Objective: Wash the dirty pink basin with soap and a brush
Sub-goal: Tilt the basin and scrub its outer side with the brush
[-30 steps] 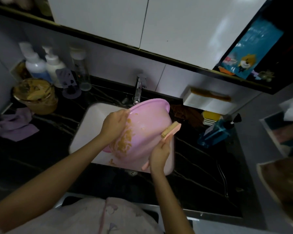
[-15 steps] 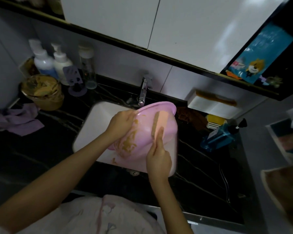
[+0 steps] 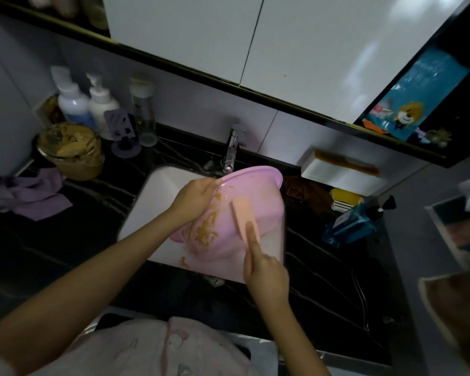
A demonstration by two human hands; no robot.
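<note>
The pink basin [image 3: 258,191] is tilted over the white sink [image 3: 158,191], its inside smeared with brown dirt [image 3: 205,232]. My left hand [image 3: 194,198] grips the basin's left rim. My right hand [image 3: 265,270] holds a pink brush [image 3: 243,215] by its handle, index finger stretched along it. The brush head lies inside the basin, just right of the brown smear.
A chrome tap [image 3: 231,149] stands behind the sink. On the dark counter: pump bottles [image 3: 88,104], a dirty bowl [image 3: 72,151] and a purple cloth [image 3: 30,195] at left; a blue bottle [image 3: 354,223] and a white box [image 3: 339,175] at right.
My right hand has turned the brush from the basin's right rim into the inside of the basin. The left hand keeps its hold on the rim.
</note>
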